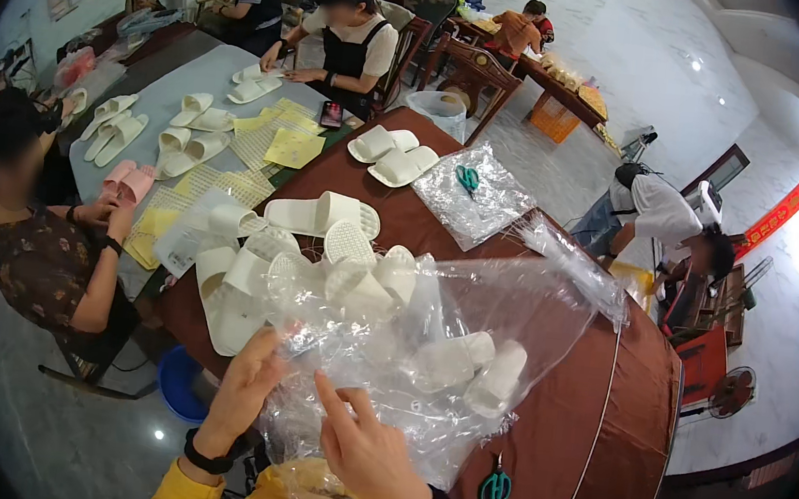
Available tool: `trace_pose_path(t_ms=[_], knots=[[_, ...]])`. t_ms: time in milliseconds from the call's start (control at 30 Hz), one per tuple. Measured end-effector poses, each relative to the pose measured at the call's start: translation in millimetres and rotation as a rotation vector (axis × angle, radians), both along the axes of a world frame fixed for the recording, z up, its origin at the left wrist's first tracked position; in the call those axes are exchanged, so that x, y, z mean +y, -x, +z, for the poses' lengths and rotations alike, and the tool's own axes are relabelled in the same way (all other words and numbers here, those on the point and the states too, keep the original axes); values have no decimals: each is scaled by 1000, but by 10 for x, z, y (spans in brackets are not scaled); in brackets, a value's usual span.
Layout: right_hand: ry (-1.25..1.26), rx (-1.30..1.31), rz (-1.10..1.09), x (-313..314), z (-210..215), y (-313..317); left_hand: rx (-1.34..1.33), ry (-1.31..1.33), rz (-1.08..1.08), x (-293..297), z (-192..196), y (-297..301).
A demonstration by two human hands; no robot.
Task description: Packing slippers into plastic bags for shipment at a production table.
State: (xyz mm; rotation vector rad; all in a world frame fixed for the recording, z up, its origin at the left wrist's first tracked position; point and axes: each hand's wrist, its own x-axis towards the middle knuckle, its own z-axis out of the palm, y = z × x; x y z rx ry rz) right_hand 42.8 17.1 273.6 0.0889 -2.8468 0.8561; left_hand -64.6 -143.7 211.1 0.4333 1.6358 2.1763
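Note:
My left hand (249, 385) is at the near edge of a clear plastic bag (559, 310), its slightly blurred fingers closed on the film. My right hand (366, 453) lies over the bag's near part, index finger stretched out and fingers apart. A white slipper (497, 379) and another white slipper (454, 362) show through the film; I cannot tell whether they lie inside or under it. Beyond my hands is a heap of white slippers (357, 279), partly covered by the bag. A pair of white slippers (393, 154) sits farther back.
Teal scissors (496, 484) lie near the table's front edge, and other scissors (467, 179) rest on a stack of clear bags (476, 214). At left, a co-worker's hands (111, 217) hold pink slippers (129, 184). Yellow sheets (293, 149) lie by a phone (332, 114). A blue bucket (179, 387) stands below.

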Motion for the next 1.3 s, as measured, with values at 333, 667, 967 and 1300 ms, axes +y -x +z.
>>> trace_pose_path(t_ms=[333,667,967,1300], knots=[[271,-18,196,-226,-26,-184,-17,140,223,142,466,89],[576,294,223,452,194,-192,1244,712,672,109,808,-36],[1367,332,-131,307,100,-302,960,174,-107,1010,619,-744],[802,-5,-71,1078,238,-635,497,207,-73,527,87,-99]])
